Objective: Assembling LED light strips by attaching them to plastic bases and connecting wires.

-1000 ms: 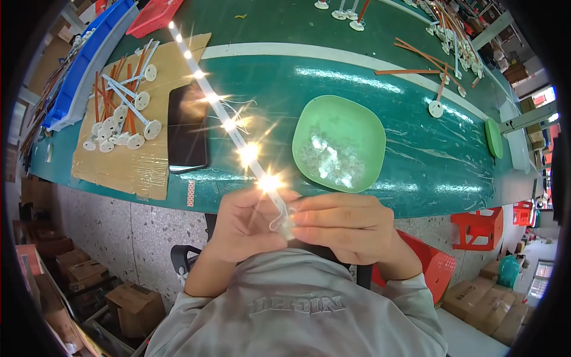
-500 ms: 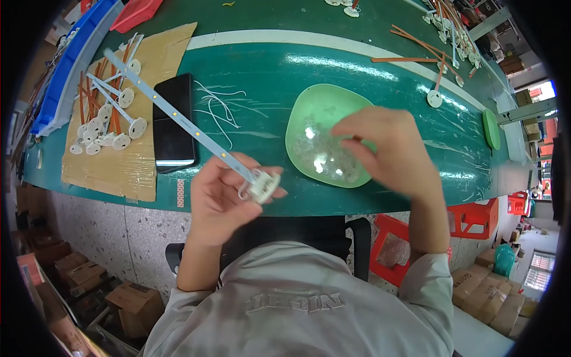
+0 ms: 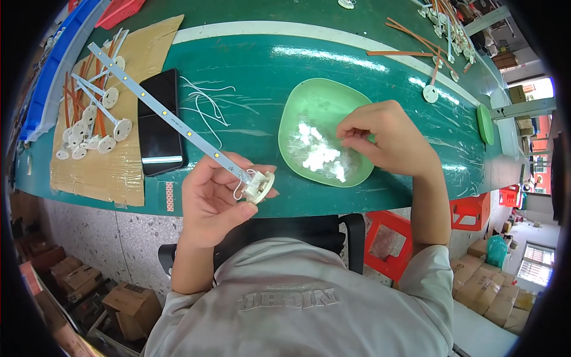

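Note:
My left hand (image 3: 209, 199) is closed around the lower end of an LED strip (image 3: 160, 110), at its round white base (image 3: 260, 185). Thin white wire loops beside that base, and the strip slants up to the left. Over the right part of a light green bowl (image 3: 324, 86), my right hand (image 3: 389, 138) has its thumb and fingers pinched together. Whatever lies between those fingertips, if anything, is too small to make out. Small clear and glaring white pieces (image 3: 321, 156) lie in the bowl.
A black phone (image 3: 160, 134) and loose white wires (image 3: 205, 107) lie left of the bowl. Farther left, strips with round white ends (image 3: 98, 125) are piled on cardboard (image 3: 128, 187). More brown strips (image 3: 410, 53) lie at the far right, near a small green dish (image 3: 485, 125).
My right hand has steadied over the bowl's right part, its fingers curled closer together. The whole view has shifted slightly, and my left hand still holds the LED strip.

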